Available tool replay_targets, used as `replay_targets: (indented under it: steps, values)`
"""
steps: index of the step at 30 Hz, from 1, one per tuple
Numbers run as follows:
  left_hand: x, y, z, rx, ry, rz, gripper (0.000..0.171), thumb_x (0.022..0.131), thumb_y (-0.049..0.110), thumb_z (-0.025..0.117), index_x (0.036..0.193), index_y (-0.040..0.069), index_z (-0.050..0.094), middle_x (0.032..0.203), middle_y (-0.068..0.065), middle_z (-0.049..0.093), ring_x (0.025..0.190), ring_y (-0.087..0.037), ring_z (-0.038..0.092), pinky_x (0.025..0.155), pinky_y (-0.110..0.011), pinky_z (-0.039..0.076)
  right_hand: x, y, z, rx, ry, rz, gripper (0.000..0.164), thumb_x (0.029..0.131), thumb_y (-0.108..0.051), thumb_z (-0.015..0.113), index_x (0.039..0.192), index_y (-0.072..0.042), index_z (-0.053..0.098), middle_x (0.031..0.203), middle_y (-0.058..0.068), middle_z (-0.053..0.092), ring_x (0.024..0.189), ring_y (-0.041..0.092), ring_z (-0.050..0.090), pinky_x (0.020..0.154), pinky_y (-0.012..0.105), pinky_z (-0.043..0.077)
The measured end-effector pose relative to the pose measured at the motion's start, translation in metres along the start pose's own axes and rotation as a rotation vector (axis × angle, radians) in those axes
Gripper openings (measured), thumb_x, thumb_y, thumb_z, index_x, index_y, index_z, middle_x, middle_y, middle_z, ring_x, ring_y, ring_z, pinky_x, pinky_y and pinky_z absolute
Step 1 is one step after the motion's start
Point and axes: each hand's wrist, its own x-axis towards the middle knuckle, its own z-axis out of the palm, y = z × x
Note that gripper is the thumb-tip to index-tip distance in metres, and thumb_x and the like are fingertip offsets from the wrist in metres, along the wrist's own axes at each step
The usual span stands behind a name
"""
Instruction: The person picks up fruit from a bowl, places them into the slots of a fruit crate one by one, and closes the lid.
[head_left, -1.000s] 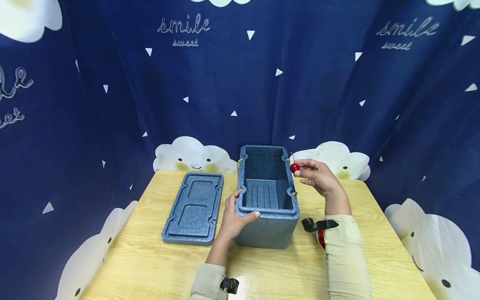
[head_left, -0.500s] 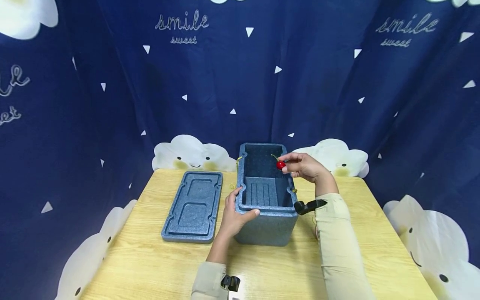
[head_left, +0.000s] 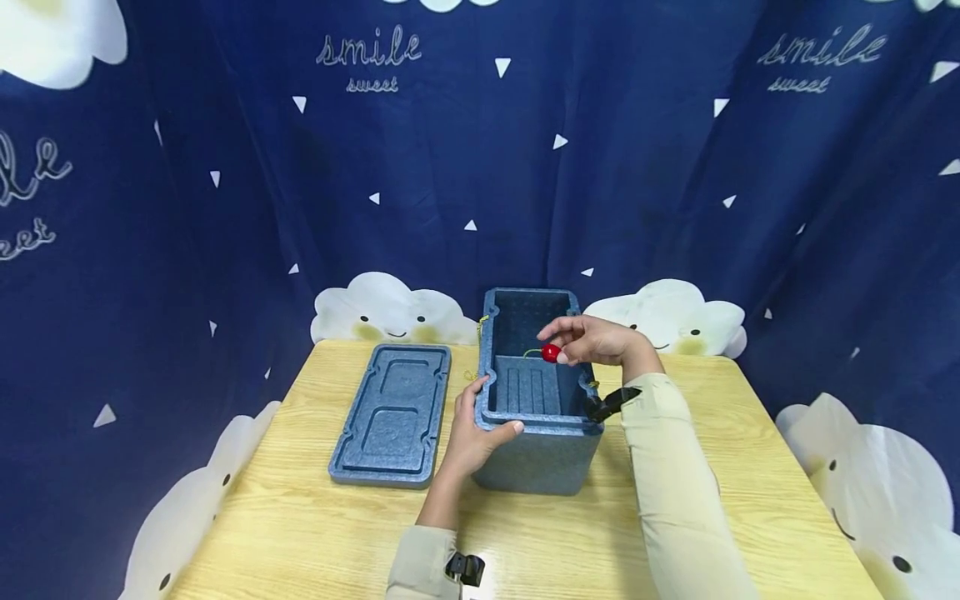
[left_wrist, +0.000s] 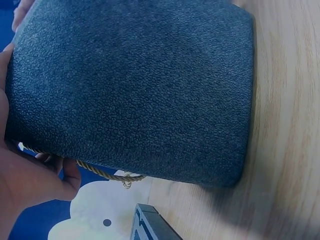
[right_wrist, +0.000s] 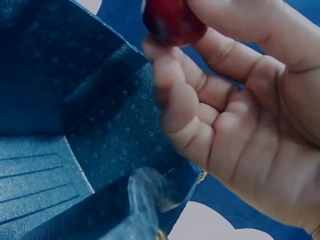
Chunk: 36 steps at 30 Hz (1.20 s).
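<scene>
A blue-grey foam box stands on the table, its top uncovered. My left hand grips its near left corner, thumb on the front rim and fingers along the left side. In the left wrist view the textured outer wall of the box fills most of the picture. Over the opening, my right hand pinches a red cherry whose green stem points left. The right wrist view shows the cherry at the thumb and fingertips, with the dimpled inner walls and ribbed floor of the box below.
Left of the box lies its blue-grey lid, flat on the wooden table. Yellow cord hangs at the box's side. A dark blue curtain with clouds surrounds the table.
My right hand has carried the cherry leftward from outside the box's right rim to over the opening, and slightly lower. The red-filled bowl seen earlier is now behind my right sleeve. Left hand stays put.
</scene>
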Motion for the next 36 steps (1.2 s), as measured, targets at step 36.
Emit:
replay_targets:
  steps: [36]
  values:
    - [0.003,-0.011,0.002,-0.008,-0.010,0.033,0.082,0.068,0.010,0.080,0.138,0.005,0.036,0.134,-0.021,0.031,0.119,-0.037,0.035,0.097,-0.050,0.028,0.006,-0.028,0.016,-0.321,-0.002,0.161,0.035,0.086,-0.015,0.063,0.115,0.003,0.056,0.096,0.011,0.058,0.084,0.020,0.053,0.077,0.039,0.046]
